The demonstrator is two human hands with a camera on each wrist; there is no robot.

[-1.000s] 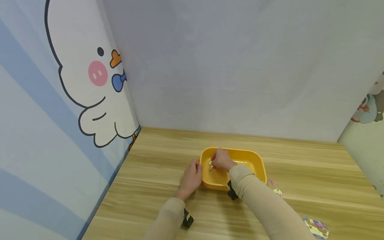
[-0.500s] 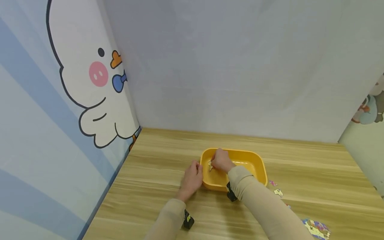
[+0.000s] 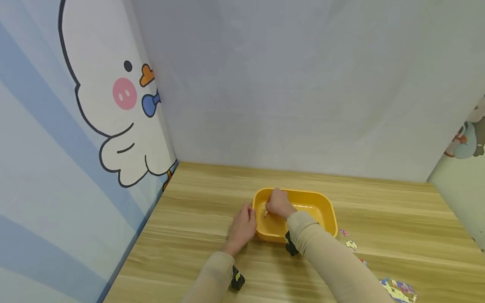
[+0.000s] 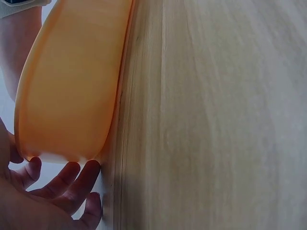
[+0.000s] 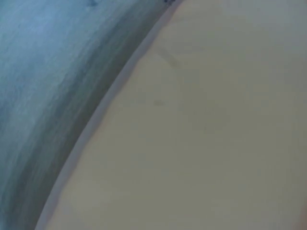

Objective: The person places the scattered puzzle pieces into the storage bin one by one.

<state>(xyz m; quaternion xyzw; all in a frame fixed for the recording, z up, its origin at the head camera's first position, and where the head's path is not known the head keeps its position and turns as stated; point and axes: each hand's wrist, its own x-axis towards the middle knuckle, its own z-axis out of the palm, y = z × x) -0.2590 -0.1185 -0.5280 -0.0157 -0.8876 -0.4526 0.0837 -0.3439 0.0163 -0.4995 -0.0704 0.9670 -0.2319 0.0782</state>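
A yellow-orange plastic tray (image 3: 307, 219) stands on the wooden table. At its left end rests my left hand (image 3: 242, 225), fingertips against the outer wall; the left wrist view shows the lightly bent fingers (image 4: 62, 182) lined up along that wall, below the rim. My right hand (image 3: 279, 204) reaches down inside the tray at its left half. Its fingers pinch a small pale jigsaw puzzle piece (image 3: 265, 210), partly hidden behind them. The right wrist view is blurred and filled by a pale surface.
Right of the tray lie a pink puzzle piece (image 3: 345, 232), a pale yellow one (image 3: 351, 245) and a red one (image 3: 363, 261) beside the right sleeve. A joined patch of puzzle pieces (image 3: 399, 290) lies nearer. Grey cloth (image 3: 303, 92) hangs behind the table (image 3: 409, 227).
The right hand stays in the tray with the puzzle piece, which has shifted slightly and shows less. The left hand keeps its place at the tray's left end.
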